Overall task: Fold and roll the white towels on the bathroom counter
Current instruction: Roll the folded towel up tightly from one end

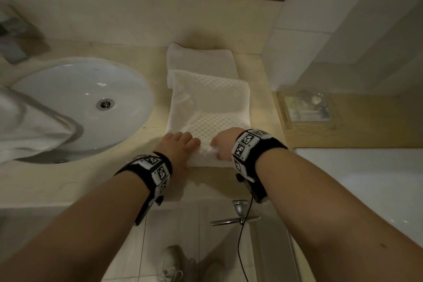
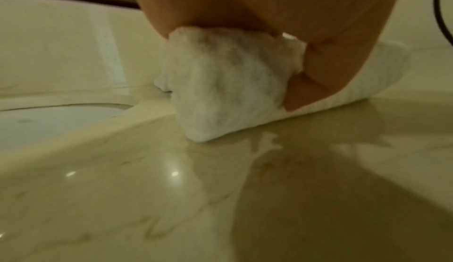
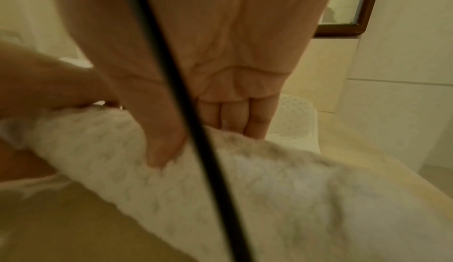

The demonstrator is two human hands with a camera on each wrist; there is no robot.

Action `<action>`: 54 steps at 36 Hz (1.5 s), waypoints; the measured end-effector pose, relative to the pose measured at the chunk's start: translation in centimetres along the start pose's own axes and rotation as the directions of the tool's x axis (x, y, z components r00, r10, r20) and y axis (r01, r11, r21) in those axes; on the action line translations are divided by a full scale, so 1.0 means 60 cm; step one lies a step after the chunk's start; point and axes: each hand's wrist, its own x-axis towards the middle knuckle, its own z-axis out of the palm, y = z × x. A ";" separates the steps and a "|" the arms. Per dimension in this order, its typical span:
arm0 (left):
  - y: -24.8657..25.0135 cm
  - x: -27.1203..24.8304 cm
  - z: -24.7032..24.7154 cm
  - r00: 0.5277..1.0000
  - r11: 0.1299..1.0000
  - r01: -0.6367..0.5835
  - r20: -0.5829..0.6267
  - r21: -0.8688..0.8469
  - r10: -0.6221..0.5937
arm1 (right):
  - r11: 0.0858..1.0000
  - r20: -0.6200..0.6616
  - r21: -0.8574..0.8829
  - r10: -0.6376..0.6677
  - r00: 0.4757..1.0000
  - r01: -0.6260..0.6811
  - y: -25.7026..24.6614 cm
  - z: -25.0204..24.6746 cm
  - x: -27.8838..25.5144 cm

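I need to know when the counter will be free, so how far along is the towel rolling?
Done: the waffle-textured towel lies folded into a long strip. In hand: the left hand and right hand grip its near end, curled into a first turn. Left: most of the strip, plus the plain towel behind it.

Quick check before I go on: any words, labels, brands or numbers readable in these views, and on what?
None can be read.
Wristbands on the left hand and right hand: black-and-white square code patterns only, no letters or digits.
Clear tray at the counter's right end: its contents are too blurred to read.
Waffle towel and the folded towel behind it: no tag or label visible.
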 end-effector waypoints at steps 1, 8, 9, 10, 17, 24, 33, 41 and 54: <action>0.002 0.000 0.000 1.000 1.000 0.001 0.017 -0.002 -0.001 | 1.000 0.023 -0.004 0.001 1.000 -0.001 0.004 0.008 0.016; 0.013 0.021 -0.022 0.987 0.984 0.072 0.157 -0.163 -0.046 | 0.995 -0.113 -0.094 -0.048 0.992 0.038 -0.022 -0.006 -0.078; 0.014 0.025 -0.026 0.978 0.977 0.097 0.198 -0.189 -0.059 | 0.993 -0.140 -0.107 -0.055 0.989 0.040 -0.024 -0.001 -0.088; 0.015 0.029 -0.029 0.967 0.968 0.130 0.244 -0.213 -0.076 | 0.993 -0.152 -0.108 -0.058 0.987 0.042 -0.027 0.004 -0.095; 0.024 0.038 -0.040 0.893 0.909 0.245 0.444 -0.336 -0.077 | 0.998 -0.076 0.033 -0.050 0.996 0.052 -0.025 0.030 -0.112; 0.015 0.020 -0.038 0.909 0.823 0.277 0.412 -0.496 -0.057 | 0.993 -0.104 0.061 -0.091 0.990 0.097 -0.028 0.041 -0.104; 0.026 -0.044 -0.006 0.996 0.997 -0.081 0.038 -0.007 0.081 | 0.980 -0.022 0.076 -0.182 0.983 0.183 -0.020 0.032 -0.095; 0.047 -0.037 -0.003 0.984 0.997 0.054 0.171 -0.047 -0.046 | 0.982 -0.163 -0.036 -0.187 0.969 0.184 -0.021 0.063 -0.105; 0.026 -0.002 -0.020 0.925 0.890 0.266 0.356 -0.370 -0.129 | 0.997 -0.340 -0.055 -0.073 0.937 0.058 -0.030 0.063 -0.146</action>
